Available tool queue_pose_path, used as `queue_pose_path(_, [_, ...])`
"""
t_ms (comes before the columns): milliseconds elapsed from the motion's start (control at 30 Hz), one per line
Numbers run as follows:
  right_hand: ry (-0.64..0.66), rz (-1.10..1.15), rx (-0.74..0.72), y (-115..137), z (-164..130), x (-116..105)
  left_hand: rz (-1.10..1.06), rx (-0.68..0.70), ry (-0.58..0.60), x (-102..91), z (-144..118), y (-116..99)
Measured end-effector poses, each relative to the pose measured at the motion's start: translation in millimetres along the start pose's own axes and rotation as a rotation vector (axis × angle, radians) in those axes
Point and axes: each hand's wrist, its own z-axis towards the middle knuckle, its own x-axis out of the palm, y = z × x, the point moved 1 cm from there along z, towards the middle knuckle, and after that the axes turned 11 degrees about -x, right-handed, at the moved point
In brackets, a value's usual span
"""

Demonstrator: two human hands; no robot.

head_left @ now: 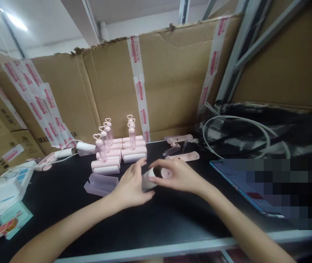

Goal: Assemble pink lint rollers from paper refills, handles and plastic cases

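Observation:
Above the middle of the black tabletop, both my hands are around a white tube [148, 179] with a dark opening at its right end. My left hand [130, 182] grips the tube from the left, its fingers partly hidden behind it. Fingers and thumb of my right hand [179, 175] pinch the right end, where a small pale pink round piece [167, 173] shows; whether it is joined to the tube I cannot tell. A translucent lavender tray [101, 185] lies beside my left wrist. Behind it stand several pink-and-white rollers [106, 166] with upright clear pink tubes topped by heart-shaped loops.
Flat pink pieces [184, 156] and a small clear tube [171, 149] lie behind my right hand. A blue-edged tablet [235, 186] is at right, near a coiled white cable [238, 118]. A power strip [26, 177] sits left; cardboard [172, 84] walls the back.

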Motion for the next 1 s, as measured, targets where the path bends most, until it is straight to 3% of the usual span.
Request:
queue_pose_path(133, [-0.377,0.527,0.159,-4.7,1.4,6.5,-0.509,-0.149,0.176,25.5,18.8,10.7])
queue_pose_path(233, [-0.536,0.912,0.291,-19.6,3.4,9.8,-0.77,-0.192,0.169,29.6,12.4,22.7])
queue_pose_path(333, [-0.506,1.069,0.301,-26.0,5.1,9.6,-0.849,-0.153,0.163,27.8,4.2,28.4])
queue_pose_path(433, [-0.377,1.101,0.309,-20.2,4.8,9.2,-0.87,-0.146,0.152,28.2,0.1,29.6])
queue_pose_path(567, [-0.087,0.969,0.271,-7.3,2.4,12.7,-0.841,-0.145,0.173,31.6,-3.3,26.3])
queue_pose_path(667, [0.034,0.886,0.263,-1.4,1.3,18.6,-0.898,-0.125,0.221,30.9,-5.0,21.3])
queue_pose_path(833, [-0.061,0.878,0.265,3.0,3.3,29.0,-1.038,-0.16,0.214,28.5,-5.0,13.2])
queue_pose_path(1000, [-0.089,0.707,0.264,7.7,4.9,33.5,-1.161,-0.239,0.223,29.1,-5.8,4.9])
